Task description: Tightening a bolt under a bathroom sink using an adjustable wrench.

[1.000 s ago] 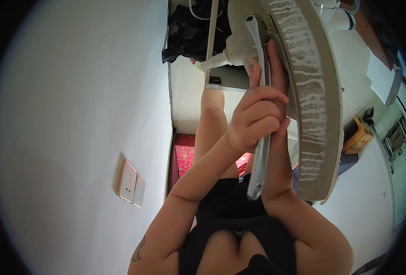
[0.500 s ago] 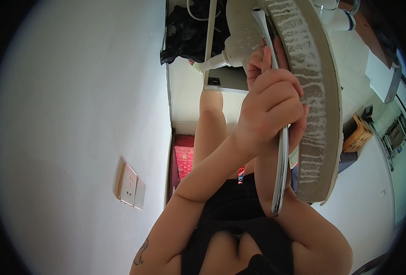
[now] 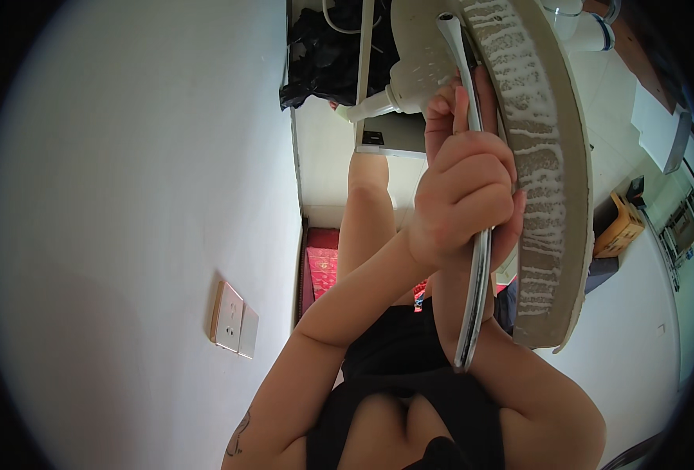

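We see pale tiled floor (image 3: 609, 129) at upper right of frame, seams showing. More pale floor near top centre, where we find black plastic bag (image 3: 323, 59), seemingly resting on it. Tan box (image 3: 619, 227) farther right: support unclear to us.

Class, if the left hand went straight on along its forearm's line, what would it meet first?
The left hand, closed round the metal bar, would probably meet the white-streaked pale fixture up and to its right; depth is unclear, so it might miss.
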A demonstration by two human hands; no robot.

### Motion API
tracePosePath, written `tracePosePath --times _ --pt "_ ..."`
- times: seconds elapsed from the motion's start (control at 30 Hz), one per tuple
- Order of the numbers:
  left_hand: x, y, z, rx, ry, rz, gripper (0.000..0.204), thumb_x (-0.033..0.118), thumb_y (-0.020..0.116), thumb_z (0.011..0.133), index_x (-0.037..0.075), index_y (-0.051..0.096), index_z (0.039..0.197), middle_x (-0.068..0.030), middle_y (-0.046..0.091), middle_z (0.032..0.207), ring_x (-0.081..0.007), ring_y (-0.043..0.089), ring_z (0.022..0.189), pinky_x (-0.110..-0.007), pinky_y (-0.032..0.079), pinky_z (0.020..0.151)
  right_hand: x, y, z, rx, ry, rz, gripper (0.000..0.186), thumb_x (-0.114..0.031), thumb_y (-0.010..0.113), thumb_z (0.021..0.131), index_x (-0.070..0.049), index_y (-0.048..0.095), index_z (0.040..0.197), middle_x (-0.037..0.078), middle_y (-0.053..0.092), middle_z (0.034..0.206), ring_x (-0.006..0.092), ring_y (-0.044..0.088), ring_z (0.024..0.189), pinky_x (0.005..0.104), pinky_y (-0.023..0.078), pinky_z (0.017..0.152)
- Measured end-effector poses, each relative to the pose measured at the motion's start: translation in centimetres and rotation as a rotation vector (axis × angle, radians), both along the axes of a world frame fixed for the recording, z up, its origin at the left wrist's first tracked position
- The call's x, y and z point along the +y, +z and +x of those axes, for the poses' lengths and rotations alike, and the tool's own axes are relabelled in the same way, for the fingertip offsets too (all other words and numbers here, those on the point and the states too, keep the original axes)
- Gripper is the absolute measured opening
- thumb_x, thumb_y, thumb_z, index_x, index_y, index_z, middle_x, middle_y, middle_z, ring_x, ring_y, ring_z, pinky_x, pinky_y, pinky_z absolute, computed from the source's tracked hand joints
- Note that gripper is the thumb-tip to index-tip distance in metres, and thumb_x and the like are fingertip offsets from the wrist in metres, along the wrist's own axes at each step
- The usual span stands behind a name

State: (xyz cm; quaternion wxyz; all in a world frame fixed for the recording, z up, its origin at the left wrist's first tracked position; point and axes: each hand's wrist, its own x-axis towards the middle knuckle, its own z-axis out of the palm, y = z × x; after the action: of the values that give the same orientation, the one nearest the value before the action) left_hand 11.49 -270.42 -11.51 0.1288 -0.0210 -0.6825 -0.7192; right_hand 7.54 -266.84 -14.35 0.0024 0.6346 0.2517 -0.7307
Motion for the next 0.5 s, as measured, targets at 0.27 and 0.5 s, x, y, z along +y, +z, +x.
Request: tracePosePath --times 0.27,0.5 --pt "-0.4 -1.0 0.1 0.083 0.028 0.046 0.032 -0.009 0.061 0.062 0.01 0.036 0.058 -0.0044 0.047 0.062 -0.0236 0.055 0.063 -0.028 0.041 0.053 -0.3 1.8 -1.3 -0.153 -0.031 -0.096 0.039 -0.044 0.054 0.093 -0.009 0.061 0.076 -0.004 0.037 0.045 0.0096 0.032 0.037 0.0195 0.032 0.039" --pt "-0.3 -1.0 0.2 0.085 0.013 0.043 0.032 -0.01 0.061 0.062 0.01 0.036 0.058 -0.0041 0.047 0.062 -0.0233 0.055 0.062 -0.028 0.042 0.054 2.0 -1.9 2.5 -0.029 -0.058 -0.353 0.039 -0.045 0.052 0.094 -0.008 0.062 0.084 -0.003 0.042 0.052 0.0098 0.035 0.041 0.0203 0.033 0.038"
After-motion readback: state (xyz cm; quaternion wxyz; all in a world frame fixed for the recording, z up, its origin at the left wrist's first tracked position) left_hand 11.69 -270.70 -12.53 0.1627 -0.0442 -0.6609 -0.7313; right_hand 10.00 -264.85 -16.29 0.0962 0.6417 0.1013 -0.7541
